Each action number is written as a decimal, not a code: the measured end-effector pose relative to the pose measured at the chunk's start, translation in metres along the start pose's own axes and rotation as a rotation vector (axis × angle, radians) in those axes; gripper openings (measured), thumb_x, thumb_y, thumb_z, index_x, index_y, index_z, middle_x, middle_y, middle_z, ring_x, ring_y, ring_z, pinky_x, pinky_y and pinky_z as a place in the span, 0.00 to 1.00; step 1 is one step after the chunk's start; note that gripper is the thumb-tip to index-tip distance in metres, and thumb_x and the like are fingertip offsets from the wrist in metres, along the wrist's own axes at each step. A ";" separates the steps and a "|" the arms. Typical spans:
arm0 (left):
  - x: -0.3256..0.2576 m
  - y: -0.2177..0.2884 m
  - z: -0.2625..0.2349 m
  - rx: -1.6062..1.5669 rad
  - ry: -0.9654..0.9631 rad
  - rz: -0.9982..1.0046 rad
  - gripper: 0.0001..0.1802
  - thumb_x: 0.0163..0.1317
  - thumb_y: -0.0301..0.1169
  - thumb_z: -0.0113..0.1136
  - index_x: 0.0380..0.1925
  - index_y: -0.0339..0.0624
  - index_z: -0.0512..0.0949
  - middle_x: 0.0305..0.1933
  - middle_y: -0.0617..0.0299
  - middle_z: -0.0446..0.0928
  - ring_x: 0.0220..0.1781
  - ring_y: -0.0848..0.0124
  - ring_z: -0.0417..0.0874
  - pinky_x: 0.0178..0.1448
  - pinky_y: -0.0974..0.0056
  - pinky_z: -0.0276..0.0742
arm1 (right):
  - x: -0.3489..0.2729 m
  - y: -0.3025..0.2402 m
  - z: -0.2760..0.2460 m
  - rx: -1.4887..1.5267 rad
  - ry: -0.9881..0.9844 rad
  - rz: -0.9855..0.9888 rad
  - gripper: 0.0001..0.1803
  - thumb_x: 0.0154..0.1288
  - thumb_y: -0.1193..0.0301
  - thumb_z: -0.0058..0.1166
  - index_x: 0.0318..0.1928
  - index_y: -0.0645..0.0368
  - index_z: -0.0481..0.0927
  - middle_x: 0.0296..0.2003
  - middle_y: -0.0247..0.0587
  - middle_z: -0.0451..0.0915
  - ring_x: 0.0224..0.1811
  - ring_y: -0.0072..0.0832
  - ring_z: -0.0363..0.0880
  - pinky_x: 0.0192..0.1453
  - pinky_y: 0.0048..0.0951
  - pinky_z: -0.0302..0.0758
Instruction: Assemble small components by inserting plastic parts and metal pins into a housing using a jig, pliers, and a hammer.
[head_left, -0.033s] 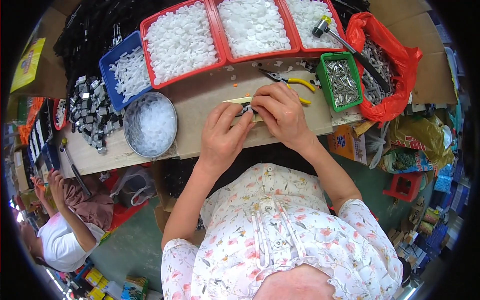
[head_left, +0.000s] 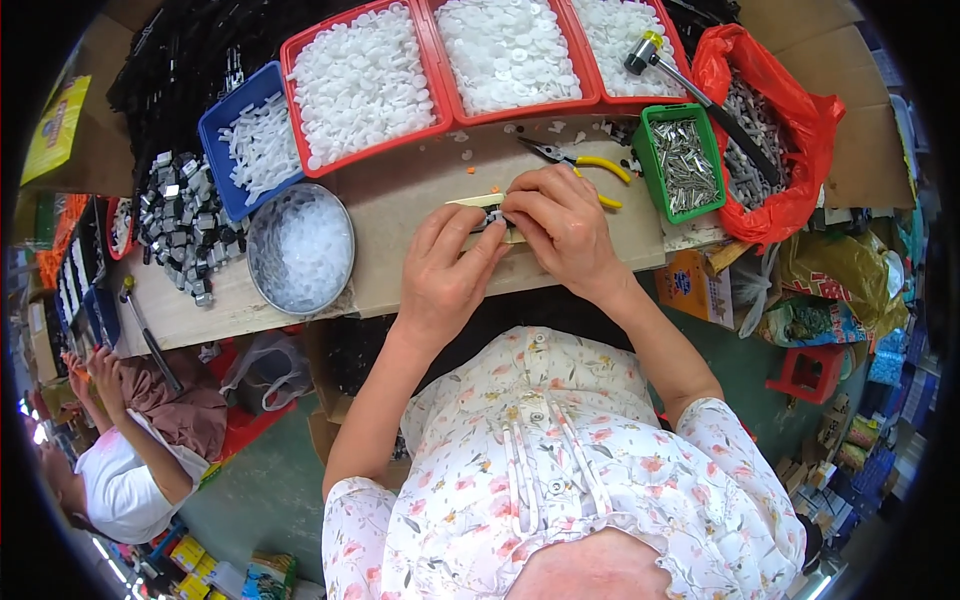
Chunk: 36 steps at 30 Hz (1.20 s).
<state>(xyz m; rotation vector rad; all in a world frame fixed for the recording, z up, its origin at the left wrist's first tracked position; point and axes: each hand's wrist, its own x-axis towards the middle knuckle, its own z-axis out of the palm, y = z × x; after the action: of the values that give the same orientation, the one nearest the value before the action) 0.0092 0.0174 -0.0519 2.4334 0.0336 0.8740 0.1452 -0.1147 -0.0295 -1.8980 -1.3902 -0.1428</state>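
Observation:
My left hand (head_left: 443, 268) and my right hand (head_left: 566, 228) meet over the middle of the work table. Both are closed, thumbs and fingertips pinching a small black-and-grey part (head_left: 491, 216) between them. The fingers cover most of that part, so its exact kind is hidden. Under the fingertips lies a pale yellow flat piece (head_left: 468, 201), touching or just below the part. Beyond my right hand, pliers with yellow handles (head_left: 572, 160) rest on the table, partly covered by that hand.
Red trays (head_left: 452, 112) of white plastic pieces line the back. A blue tray (head_left: 207, 135), a metal bowl (head_left: 349, 262) and a pile of metallic blocks (head_left: 185, 225) stand left. A green box (head_left: 652, 180), a hammer (head_left: 715, 112) and a red bag (head_left: 815, 130) are right. A co-worker (head_left: 130, 480) sits left.
My hands and the small part show no visible movement. The co-worker's hands at the far left have shifted slightly.

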 end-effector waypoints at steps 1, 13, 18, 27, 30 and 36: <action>0.000 0.000 0.000 0.002 -0.012 -0.002 0.18 0.51 0.24 0.73 0.44 0.38 0.84 0.49 0.55 0.77 0.53 0.54 0.78 0.53 0.53 0.78 | 0.000 0.000 0.000 0.012 0.003 0.005 0.09 0.55 0.79 0.64 0.38 0.60 0.82 0.39 0.39 0.80 0.41 0.39 0.78 0.44 0.38 0.71; 0.013 0.006 -0.002 0.032 -0.059 -0.020 0.14 0.51 0.24 0.72 0.40 0.36 0.84 0.46 0.55 0.78 0.50 0.55 0.78 0.50 0.54 0.77 | 0.003 0.004 -0.002 0.088 -0.027 0.052 0.07 0.56 0.80 0.63 0.36 0.61 0.80 0.40 0.41 0.80 0.43 0.42 0.78 0.46 0.39 0.71; 0.022 0.007 -0.007 -0.014 -0.095 -0.062 0.10 0.52 0.25 0.72 0.36 0.37 0.85 0.41 0.56 0.78 0.45 0.57 0.78 0.47 0.55 0.76 | 0.005 0.010 -0.035 0.063 0.018 0.116 0.07 0.59 0.79 0.62 0.39 0.62 0.80 0.41 0.43 0.81 0.45 0.41 0.82 0.49 0.38 0.76; 0.082 -0.008 -0.017 -0.141 -0.061 -0.038 0.06 0.54 0.25 0.69 0.31 0.35 0.84 0.35 0.55 0.78 0.40 0.56 0.78 0.45 0.54 0.75 | -0.031 0.078 -0.123 -0.487 0.094 0.390 0.05 0.65 0.78 0.59 0.41 0.64 0.82 0.38 0.47 0.79 0.42 0.43 0.82 0.45 0.38 0.76; 0.112 -0.024 -0.006 -0.060 -0.033 0.040 0.04 0.53 0.24 0.68 0.29 0.36 0.84 0.35 0.54 0.79 0.41 0.55 0.78 0.46 0.54 0.76 | -0.033 0.083 -0.124 -0.568 0.038 0.394 0.06 0.64 0.78 0.59 0.41 0.65 0.82 0.36 0.48 0.78 0.41 0.45 0.80 0.45 0.39 0.75; 0.154 -0.056 0.020 0.125 -0.230 0.126 0.06 0.57 0.24 0.66 0.34 0.36 0.86 0.38 0.53 0.80 0.47 0.56 0.78 0.51 0.54 0.76 | -0.023 0.084 -0.127 -0.549 -0.015 0.388 0.06 0.63 0.78 0.60 0.40 0.65 0.82 0.35 0.47 0.78 0.41 0.45 0.80 0.45 0.39 0.75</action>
<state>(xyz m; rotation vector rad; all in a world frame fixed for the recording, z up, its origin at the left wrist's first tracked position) 0.1515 0.0861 -0.0032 2.6631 -0.1554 0.6570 0.2501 -0.2220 0.0047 -2.5888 -1.0258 -0.3458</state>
